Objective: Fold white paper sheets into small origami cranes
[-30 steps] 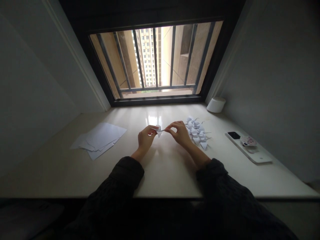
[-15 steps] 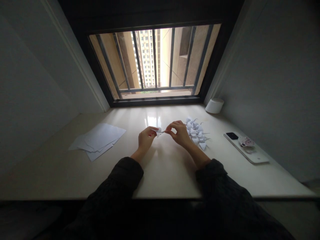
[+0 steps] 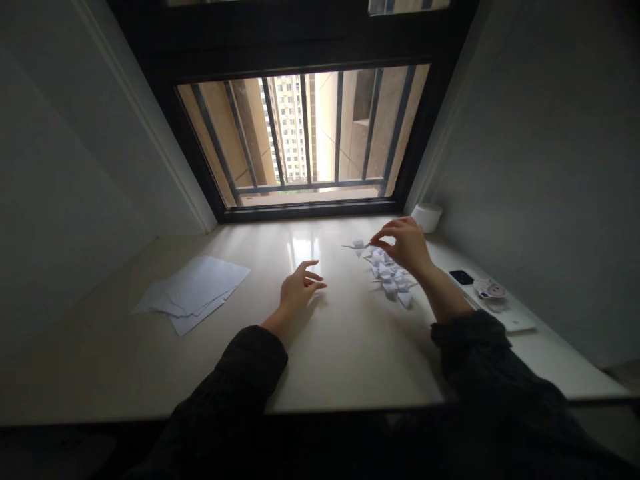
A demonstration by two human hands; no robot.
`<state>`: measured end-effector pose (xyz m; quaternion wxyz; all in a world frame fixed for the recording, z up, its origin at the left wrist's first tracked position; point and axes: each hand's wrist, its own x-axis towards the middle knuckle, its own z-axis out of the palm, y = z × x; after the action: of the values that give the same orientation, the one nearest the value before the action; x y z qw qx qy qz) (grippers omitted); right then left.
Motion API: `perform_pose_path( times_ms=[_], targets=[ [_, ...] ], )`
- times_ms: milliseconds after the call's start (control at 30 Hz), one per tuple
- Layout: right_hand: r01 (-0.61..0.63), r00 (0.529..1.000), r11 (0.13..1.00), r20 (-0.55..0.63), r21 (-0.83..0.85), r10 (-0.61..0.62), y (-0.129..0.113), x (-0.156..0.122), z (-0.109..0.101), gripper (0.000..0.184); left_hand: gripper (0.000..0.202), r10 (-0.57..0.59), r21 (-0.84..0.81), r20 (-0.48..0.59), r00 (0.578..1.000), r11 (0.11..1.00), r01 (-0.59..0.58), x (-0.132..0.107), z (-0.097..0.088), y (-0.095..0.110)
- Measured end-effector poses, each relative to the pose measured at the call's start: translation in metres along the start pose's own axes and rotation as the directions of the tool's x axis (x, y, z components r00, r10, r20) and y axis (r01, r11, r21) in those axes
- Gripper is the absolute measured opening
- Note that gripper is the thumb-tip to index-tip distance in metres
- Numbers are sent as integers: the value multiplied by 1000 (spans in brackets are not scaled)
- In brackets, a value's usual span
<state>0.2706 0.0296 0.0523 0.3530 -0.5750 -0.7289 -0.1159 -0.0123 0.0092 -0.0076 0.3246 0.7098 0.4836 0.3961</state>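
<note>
My right hand (image 3: 404, 241) pinches one end of a white folded paper crane (image 3: 357, 245) between thumb and fingertips. The crane hangs at the upper left of a cluster of several other paper cranes (image 3: 387, 272), which lie below and beside my right hand. My left hand (image 3: 299, 288) hovers over the middle of the tabletop, fingers spread, with nothing in it. A loose stack of white paper sheets (image 3: 205, 285) lies to its left, apart from it.
On the right lies a white phone (image 3: 515, 321) with a round character-shaped grip (image 3: 491, 289). A white cylindrical object (image 3: 427, 217) stands in the far right corner. The barred window (image 3: 305, 133) rises behind the pale tabletop (image 3: 345, 360).
My left hand has let go of the folded paper and opened. My right hand has carried the crane to the right and away from me, to the pile. The view has tilted up slightly.
</note>
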Motion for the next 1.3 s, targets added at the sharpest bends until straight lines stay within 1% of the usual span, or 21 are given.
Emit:
perform_pose_path(
  times_ms=[67, 133, 200, 267, 400, 533, 667, 933, 1300],
  targets=[
    [11, 1000, 996, 27, -88, -9, 24, 10, -2, 26, 43, 2, 36, 21, 1000, 999, -3, 1, 1, -1],
    [35, 996, 988, 86, -147, -23, 43, 16, 2, 24, 37, 0, 68, 44, 999, 998, -3, 2, 1, -2],
    [71, 988, 981, 146, -181, -44, 54, 20, 11, 20, 33, -5, 94, 62, 998, 996, -1, 2, 2, -1],
    [78, 984, 975, 176, -206, -42, 60, 21, 21, 16, 30, -6, 108, 67, 998, 994, -1, 2, 2, -1],
    [99, 974, 969, 223, -228, -47, 60, 20, 38, 13, 28, -2, 107, 65, 998, 994, -5, 1, 2, 0],
    [104, 966, 967, 256, -231, -43, 58, 18, 47, 12, 28, -6, 107, 74, 997, 994, -2, 0, 2, 0],
    [89, 967, 967, 254, -240, -26, 60, 17, 50, 15, 28, 3, 106, 77, 997, 994, -11, 0, 3, 1],
    [27, 972, 981, 236, -194, 20, 68, 14, 56, 24, 26, 9, 109, 78, 997, 994, -18, 1, 2, 2],
    [-29, 974, 985, 215, -171, 66, 70, 15, 54, 26, 27, 12, 110, 61, 998, 994, -19, 0, 3, 0]
  ],
)
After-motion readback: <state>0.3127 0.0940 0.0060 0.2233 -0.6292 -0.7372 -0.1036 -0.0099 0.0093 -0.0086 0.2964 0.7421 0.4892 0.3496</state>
